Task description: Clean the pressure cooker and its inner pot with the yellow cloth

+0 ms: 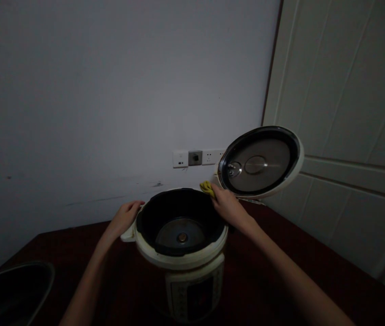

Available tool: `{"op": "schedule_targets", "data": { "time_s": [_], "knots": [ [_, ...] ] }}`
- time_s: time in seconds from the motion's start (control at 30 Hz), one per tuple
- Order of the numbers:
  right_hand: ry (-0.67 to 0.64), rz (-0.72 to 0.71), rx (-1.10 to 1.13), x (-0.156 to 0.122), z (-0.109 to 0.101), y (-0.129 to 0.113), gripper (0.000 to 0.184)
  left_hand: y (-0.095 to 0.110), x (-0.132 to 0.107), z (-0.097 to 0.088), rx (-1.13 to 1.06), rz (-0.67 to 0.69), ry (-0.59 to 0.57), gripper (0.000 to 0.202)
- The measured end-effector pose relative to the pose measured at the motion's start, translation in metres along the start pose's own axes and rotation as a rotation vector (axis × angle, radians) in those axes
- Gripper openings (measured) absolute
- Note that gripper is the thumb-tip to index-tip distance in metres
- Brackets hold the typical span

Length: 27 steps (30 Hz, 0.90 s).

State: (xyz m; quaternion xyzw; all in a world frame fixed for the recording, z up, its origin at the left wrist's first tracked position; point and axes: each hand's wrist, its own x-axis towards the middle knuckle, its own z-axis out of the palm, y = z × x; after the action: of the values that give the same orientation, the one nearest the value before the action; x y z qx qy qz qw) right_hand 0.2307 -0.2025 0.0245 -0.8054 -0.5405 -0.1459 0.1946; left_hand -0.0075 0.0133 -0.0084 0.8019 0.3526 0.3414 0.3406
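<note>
A white electric pressure cooker (pixel 179 262) stands upright in front of me, its inside dark, with a round heating plate (pixel 172 233) at the bottom. Its lid (pixel 263 165) is tilted up at the right, inner metal side facing me. My left hand (pixel 126 216) grips the side handle (pixel 128 234) at the cooker's left rim. A yellow cloth (pixel 207 188) is bunched in my right hand (pixel 228 206), which is at the back right of the rim, close to the lid's hinge side. The right fingertips are partly hidden.
A dark pot (pixel 12 294) is cut off at the lower left. The cooker rests on a dark red tabletop (pixel 267 271). Behind it, the wall carries sockets (pixel 209 156) and a grey switch plate (pixel 195 158). A panelled door (pixel 342 136) is at the right.
</note>
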Motion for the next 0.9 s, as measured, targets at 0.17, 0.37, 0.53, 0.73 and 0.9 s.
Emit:
{"op": "schedule_targets", "data": {
  "time_s": [0.17,0.37,0.53,0.73,0.9],
  "knots": [
    [0.05,0.004,0.081,-0.035,-0.01,-0.004,0.039,0.001,0.0,0.001,-0.007,-0.004,0.008,0.047],
    [0.046,-0.167,0.281,-0.09,-0.028,0.0,0.047,-0.004,0.002,0.0,0.017,0.011,0.016,0.046],
    [0.302,-0.158,0.18,-0.095,-0.042,0.023,0.042,-0.008,0.004,0.0,0.02,0.013,-0.001,0.048],
    [0.332,-0.204,0.005,-0.075,0.002,0.038,0.055,-0.003,0.001,0.0,0.049,0.021,0.034,0.05],
    [0.348,-0.265,0.115,-0.086,0.027,0.038,0.068,0.004,-0.003,0.0,0.036,0.006,0.042,0.049]
  ]
}}
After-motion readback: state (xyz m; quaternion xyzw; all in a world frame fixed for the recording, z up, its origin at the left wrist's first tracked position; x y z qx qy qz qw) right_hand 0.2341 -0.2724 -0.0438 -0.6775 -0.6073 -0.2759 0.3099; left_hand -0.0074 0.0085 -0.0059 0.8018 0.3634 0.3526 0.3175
